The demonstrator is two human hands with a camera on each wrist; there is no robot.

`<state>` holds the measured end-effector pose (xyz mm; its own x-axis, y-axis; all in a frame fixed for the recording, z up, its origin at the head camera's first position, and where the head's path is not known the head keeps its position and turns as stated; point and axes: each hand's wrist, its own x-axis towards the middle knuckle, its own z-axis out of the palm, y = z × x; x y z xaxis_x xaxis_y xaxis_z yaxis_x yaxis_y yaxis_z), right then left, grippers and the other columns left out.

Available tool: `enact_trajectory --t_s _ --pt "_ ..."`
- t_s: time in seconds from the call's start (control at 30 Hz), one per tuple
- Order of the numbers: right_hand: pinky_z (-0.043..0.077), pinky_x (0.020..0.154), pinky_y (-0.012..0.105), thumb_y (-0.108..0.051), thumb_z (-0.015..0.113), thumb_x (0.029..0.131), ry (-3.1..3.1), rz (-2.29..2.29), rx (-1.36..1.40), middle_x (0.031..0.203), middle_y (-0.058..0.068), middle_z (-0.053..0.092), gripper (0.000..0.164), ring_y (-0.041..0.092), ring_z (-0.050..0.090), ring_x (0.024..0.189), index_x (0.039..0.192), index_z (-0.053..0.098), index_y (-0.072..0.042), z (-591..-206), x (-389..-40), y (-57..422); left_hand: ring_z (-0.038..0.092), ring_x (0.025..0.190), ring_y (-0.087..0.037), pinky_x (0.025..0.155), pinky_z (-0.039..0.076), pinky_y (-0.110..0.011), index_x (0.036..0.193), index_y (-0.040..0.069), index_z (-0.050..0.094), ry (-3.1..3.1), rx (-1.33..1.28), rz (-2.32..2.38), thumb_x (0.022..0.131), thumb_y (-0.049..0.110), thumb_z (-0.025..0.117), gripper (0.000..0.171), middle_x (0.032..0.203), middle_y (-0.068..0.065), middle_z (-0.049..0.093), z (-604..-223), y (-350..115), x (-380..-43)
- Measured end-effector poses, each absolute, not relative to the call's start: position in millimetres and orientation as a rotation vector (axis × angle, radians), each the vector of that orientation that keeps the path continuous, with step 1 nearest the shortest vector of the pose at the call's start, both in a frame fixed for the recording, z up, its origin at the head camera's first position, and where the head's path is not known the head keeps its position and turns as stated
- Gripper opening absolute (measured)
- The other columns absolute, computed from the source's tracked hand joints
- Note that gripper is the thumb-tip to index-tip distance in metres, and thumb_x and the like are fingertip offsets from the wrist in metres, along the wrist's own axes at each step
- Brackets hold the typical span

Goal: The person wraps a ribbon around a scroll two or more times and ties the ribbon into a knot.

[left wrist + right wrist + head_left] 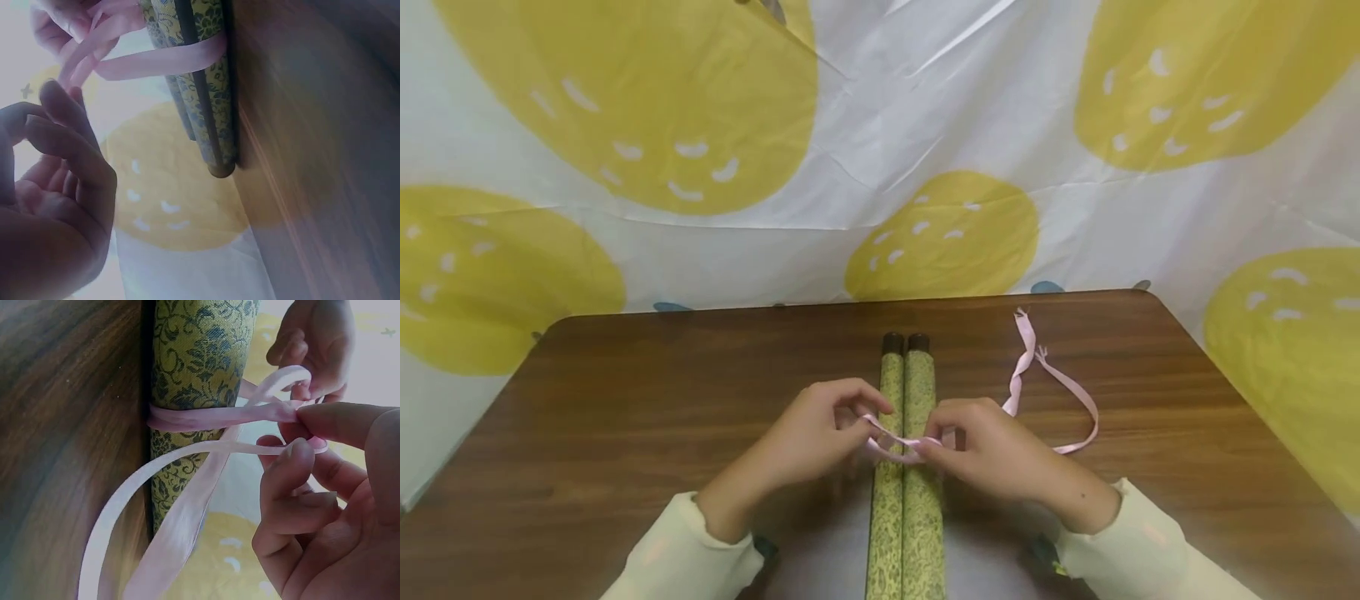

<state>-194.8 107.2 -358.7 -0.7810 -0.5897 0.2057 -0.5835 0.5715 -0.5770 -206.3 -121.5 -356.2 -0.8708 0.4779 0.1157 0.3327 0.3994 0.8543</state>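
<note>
Ribbon pinched by both hands above two paired rolls

Main risk, in my judgement: loss of tension. The pink ribbon [212, 417] looks smooth, and the strand between the hands sags in the head view; if either pinch slackens, the band around the rolls could loosen. Second risk: the left roll [888, 496] and right roll [922, 500] are round and lie side by side on the table [625, 433], so an uneven pull could shift one along or over the other. Third: the tail to the right is twisted in one stretch, and a twist drawn into the crossing might make it bunch. Both loose ends are frayed; threads could snag.

Hand pose: left hand [820, 425] comes in from the left, wrist low, thumb and fingers pinching a loop of ribbon over the left roll. Right hand [985, 442] mirrors it beside the right roll, thumb and index finger pinching the ribbon near the crossing, remaining fingers curled beneath. The hands are near each other but apart; both forearms angle inward from pale sleeves [688, 546].

Position: rolls point away from the person, dark caps at the far end. Ribbon wraps their outer sides; its underside run is hidden. Whether a knot exists: cannot tell.
</note>
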Motion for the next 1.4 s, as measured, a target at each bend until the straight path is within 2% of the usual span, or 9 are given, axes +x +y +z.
enact_trajectory --t_s 0.23,0.4,0.53,0.67,0.8,0.97,1.1,1.4 --pt "0.041 0.043 0.02 -0.026 0.063 0.088 2.715 -1.017 -0.985 0.061 -0.009 0.058 0.021 0.011 0.05 0.05 0.068 0.061 -0.022 -357 -192 111 0.053 0.051 -0.014 0.043 0.043 -0.018 0.1 0.002 0.065 2.373 0.741 1.495 0.084 -0.002 0.06 0.018 0.084 -0.018 0.067 -343 -131 -197" --pt "0.036 0.043 0.018 -0.025 0.061 0.09 2.711 -1.02 -1.008 0.056 -0.008 0.048 0.027 0.009 0.044 0.049 0.065 0.056 -0.018 -356 -193 119 0.05 0.052 -0.013 0.044 0.04 -0.017 0.101 0.0 0.065 2.401 0.735 1.422 0.082 -0.005 0.058 0.021 0.08 -0.015 0.067 -331 -139 -190" --pt "0.03 0.044 0.017 -0.024 0.061 0.09 2.74 -0.995 -0.977 0.053 -0.008 0.037 0.033 0.007 0.038 0.047 0.061 0.048 -0.017 -356 -194 129 0.044 0.052 -0.008 0.042 0.034 -0.017 0.105 0.005 0.065 2.439 0.725 1.37 0.081 -0.003 0.056 0.027 0.079 -0.008 0.063 -339 -153 -195" --pt "0.029 0.044 0.017 -0.023 0.061 0.09 2.762 -0.964 -0.931 0.054 -0.01 0.037 0.033 0.005 0.036 0.047 0.06 0.048 -0.018 -356 -194 138 0.041 0.051 -0.007 0.041 0.032 -0.017 0.103 0.011 0.066 2.469 0.712 1.333 0.082 0.003 0.057 0.024 0.078 -0.005 0.059 -346 -168 -200" --pt "0.029 0.039 0.016 -0.027 0.06 0.091 2.751 -0.958 -0.877 0.049 -0.011 0.038 0.035 0.0 0.036 0.041 0.06 0.048 -0.018 -354 -192 146 0.042 0.05 -0.008 0.041 0.032 -0.018 0.101 0.012 0.067 2.507 0.714 1.292 0.084 0.007 0.06 0.019 0.073 -0.003 0.06 -345 -180 -200" --pt "0.033 0.038 0.017 -0.034 0.058 0.092 2.769 -0.916 -0.798 0.046 -0.011 0.037 0.039 -0.001 0.038 0.036 0.058 0.047 -0.017 -354 -189 157 0.043 0.053 -0.009 0.044 0.034 -0.019 0.098 0.012 0.068 2.583 0.697 1.228 0.086 0.011 0.06 0.014 0.071 -0.001 0.056 -341 -195 -199" --pt "0.031 0.035 0.016 -0.034 0.058 0.092 2.761 -0.93 -0.742 0.045 -0.011 0.038 0.039 -0.002 0.038 0.032 0.059 0.047 -0.017 -357 -188 166 0.043 0.057 -0.011 0.047 0.035 -0.021 0.094 0.018 0.069 2.647 0.663 1.174 0.087 0.015 0.063 0.009 0.072 0.0 0.052 -340 -210 -199" --pt "0.026 0.037 0.015 -0.039 0.057 0.092 2.756 -0.922 -0.717 0.046 -0.012 0.039 0.04 -0.001 0.035 0.039 0.058 0.049 -0.019 -357 -188 179 0.04 0.05 -0.008 0.043 0.034 -0.021 0.085 0.018 0.072 2.76 0.591 1.076 0.084 0.028 0.068 0.011 0.061 0.003 0.053 -331 -245 -198"
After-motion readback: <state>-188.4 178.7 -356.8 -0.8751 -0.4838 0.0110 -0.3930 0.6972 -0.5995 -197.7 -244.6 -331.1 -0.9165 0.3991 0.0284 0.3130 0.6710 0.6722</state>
